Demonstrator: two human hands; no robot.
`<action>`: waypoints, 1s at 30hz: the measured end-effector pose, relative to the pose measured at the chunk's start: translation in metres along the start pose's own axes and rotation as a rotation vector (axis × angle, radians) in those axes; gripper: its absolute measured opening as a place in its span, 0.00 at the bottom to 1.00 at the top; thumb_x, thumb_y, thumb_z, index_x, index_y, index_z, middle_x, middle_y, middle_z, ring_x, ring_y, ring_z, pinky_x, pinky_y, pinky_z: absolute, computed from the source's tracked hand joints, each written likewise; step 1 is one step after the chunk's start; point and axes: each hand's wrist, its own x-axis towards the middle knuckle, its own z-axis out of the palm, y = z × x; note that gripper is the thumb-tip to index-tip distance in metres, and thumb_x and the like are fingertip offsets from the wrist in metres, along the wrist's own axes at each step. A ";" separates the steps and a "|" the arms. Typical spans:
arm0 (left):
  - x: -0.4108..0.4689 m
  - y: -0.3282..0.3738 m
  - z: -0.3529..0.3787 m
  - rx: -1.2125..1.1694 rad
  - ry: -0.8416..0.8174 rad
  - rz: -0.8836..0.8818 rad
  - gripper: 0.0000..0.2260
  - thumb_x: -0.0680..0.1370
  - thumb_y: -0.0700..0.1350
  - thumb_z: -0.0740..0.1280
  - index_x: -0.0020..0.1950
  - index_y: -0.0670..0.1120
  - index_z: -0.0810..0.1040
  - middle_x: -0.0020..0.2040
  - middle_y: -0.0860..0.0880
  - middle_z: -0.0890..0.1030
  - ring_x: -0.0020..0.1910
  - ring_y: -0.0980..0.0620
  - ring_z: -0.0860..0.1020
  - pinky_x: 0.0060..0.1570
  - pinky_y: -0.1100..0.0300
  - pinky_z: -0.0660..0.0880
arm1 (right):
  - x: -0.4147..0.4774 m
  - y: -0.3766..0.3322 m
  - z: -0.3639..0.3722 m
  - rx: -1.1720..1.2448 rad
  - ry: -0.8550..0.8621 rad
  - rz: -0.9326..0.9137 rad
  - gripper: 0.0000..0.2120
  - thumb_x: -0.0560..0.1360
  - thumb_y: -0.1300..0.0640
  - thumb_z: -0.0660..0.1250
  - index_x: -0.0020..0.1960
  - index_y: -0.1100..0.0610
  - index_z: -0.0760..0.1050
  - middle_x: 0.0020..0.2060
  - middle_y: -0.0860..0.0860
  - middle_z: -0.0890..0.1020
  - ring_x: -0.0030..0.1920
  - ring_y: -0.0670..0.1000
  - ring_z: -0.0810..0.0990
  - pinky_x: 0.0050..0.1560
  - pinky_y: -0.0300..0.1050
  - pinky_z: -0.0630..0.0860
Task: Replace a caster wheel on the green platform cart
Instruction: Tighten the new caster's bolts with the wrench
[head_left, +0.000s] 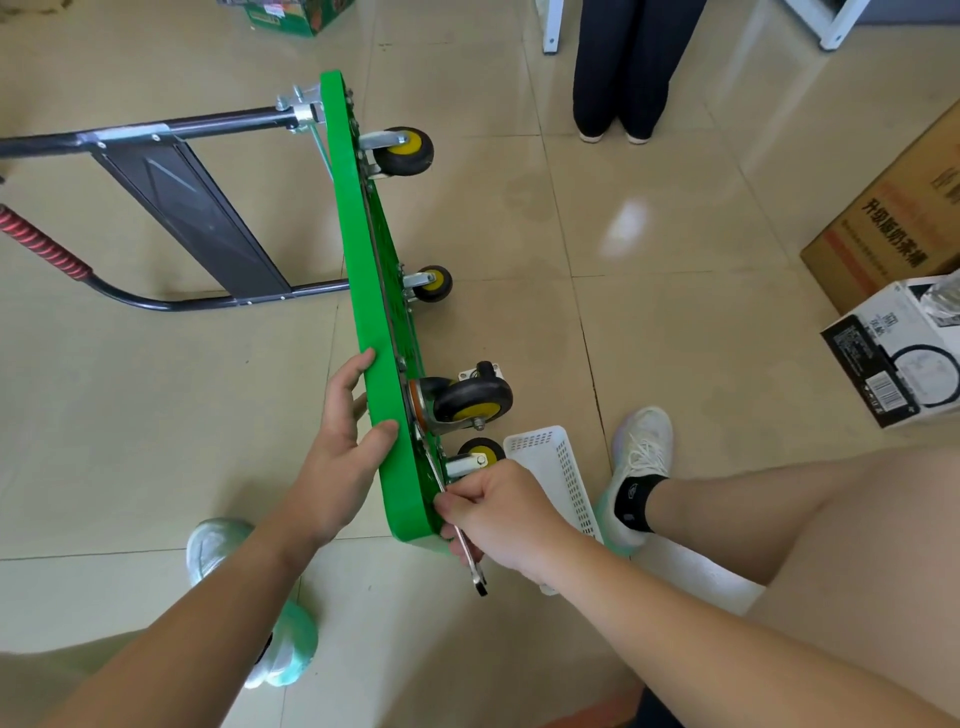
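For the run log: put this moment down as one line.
cart: on its side | left hand: holds its edge | right hand: grips wrench by nearest caster | basket: beside caster

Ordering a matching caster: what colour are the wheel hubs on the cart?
Yellow hubs inside black tyres; the head view shows them best.

brown carton (883, 228) printed 升级版奶茶, other box labels illegible

bright, even indoor light glares off the glossy floor tiles (631, 218); wide-angle bending at the edges, soft shadows.
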 end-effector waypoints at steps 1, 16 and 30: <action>0.000 -0.001 -0.001 0.008 -0.001 0.007 0.32 0.73 0.55 0.65 0.76 0.66 0.61 0.71 0.66 0.71 0.73 0.48 0.71 0.64 0.51 0.77 | -0.002 -0.003 0.001 0.001 0.012 0.013 0.08 0.80 0.58 0.68 0.49 0.61 0.85 0.34 0.54 0.84 0.31 0.49 0.81 0.41 0.48 0.83; -0.002 0.003 -0.002 0.033 -0.066 0.025 0.33 0.85 0.37 0.63 0.72 0.76 0.61 0.80 0.49 0.65 0.79 0.51 0.64 0.59 0.63 0.80 | -0.026 -0.038 -0.011 0.229 -0.172 0.197 0.04 0.79 0.66 0.67 0.47 0.68 0.79 0.33 0.58 0.80 0.31 0.54 0.79 0.37 0.46 0.80; -0.005 -0.001 -0.006 0.009 -0.113 0.031 0.34 0.81 0.52 0.69 0.77 0.76 0.55 0.83 0.59 0.58 0.81 0.55 0.61 0.62 0.68 0.76 | -0.040 -0.020 -0.003 0.291 -0.046 0.092 0.09 0.80 0.56 0.68 0.56 0.59 0.83 0.36 0.57 0.79 0.30 0.53 0.77 0.29 0.46 0.77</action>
